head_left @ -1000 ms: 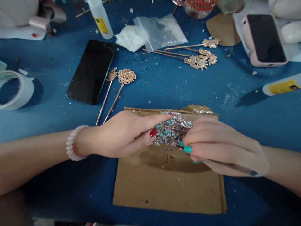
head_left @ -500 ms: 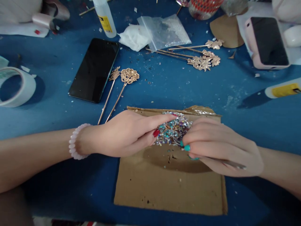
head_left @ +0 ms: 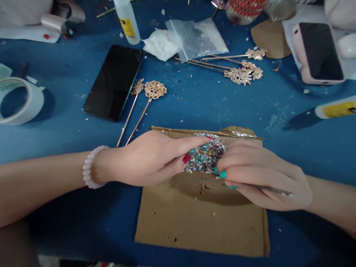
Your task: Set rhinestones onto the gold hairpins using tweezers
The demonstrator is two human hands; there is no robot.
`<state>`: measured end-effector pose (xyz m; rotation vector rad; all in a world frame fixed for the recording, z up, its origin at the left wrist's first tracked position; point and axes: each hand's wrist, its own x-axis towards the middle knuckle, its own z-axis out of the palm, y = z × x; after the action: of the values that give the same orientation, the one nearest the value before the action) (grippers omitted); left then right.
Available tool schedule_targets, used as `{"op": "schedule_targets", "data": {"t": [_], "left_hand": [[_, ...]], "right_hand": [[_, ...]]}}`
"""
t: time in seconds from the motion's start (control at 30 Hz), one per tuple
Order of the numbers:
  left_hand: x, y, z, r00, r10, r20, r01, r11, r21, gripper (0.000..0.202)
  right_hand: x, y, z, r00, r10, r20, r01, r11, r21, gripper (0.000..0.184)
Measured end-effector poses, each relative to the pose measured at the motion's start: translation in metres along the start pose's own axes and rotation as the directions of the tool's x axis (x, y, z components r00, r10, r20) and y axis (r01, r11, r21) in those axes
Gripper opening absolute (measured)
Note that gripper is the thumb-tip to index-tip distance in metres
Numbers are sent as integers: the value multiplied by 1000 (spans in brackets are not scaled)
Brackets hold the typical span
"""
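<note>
My left hand [head_left: 150, 157], with red nails and a pale bead bracelet [head_left: 91, 167], is closed on the left side of a rhinestone-covered ornament [head_left: 204, 154]. Small clear, turquoise and purple stones cover it, and some gold-coloured metal shows in its middle. Curled at its right edge is my right hand [head_left: 258, 172], with turquoise nails. It grips slim metal tweezers [head_left: 278, 191], whose rear end sticks out below the knuckles; their tips are mostly hidden by my fingers. Both hands are over a cardboard sheet [head_left: 200, 226], which has a few loose stones on it.
Two gold hairpins [head_left: 154, 90] lie beside a black phone [head_left: 114, 83]. Farther back are several more hairpins [head_left: 239, 76], a zip bag [head_left: 198, 39], crumpled tissue [head_left: 161, 44] and a glue bottle [head_left: 128, 24]. Tape [head_left: 35, 102] lies left; another bottle [head_left: 336, 109] and a pink-cased phone [head_left: 319, 53] are right.
The whole view has shifted slightly. My hands keep nearly the same grip on the ornament and tweezers, with the tweezers' rear end tilted a little differently.
</note>
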<state>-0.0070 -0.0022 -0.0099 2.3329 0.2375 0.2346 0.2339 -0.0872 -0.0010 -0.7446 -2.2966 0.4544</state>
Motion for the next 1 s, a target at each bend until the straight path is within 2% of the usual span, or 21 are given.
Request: {"op": "schedule_targets", "data": {"t": [0.23, 0.77, 1.0], "left_hand": [[1, -1, 0, 1000, 5, -8, -5, 1000, -30, 49], [0, -2, -1, 1000, 4, -9, -4, 998, -59, 50], [-1, -2, 0, 1000, -15, 7, 15, 998, -58, 51]], "right_hand": [[1, 2, -5, 996, 27, 82, -31, 998, 54, 13], [1, 4, -6, 994, 14, 107, -20, 998, 63, 11], [0, 0, -5, 997, 30, 76, -34, 998, 57, 11]]}}
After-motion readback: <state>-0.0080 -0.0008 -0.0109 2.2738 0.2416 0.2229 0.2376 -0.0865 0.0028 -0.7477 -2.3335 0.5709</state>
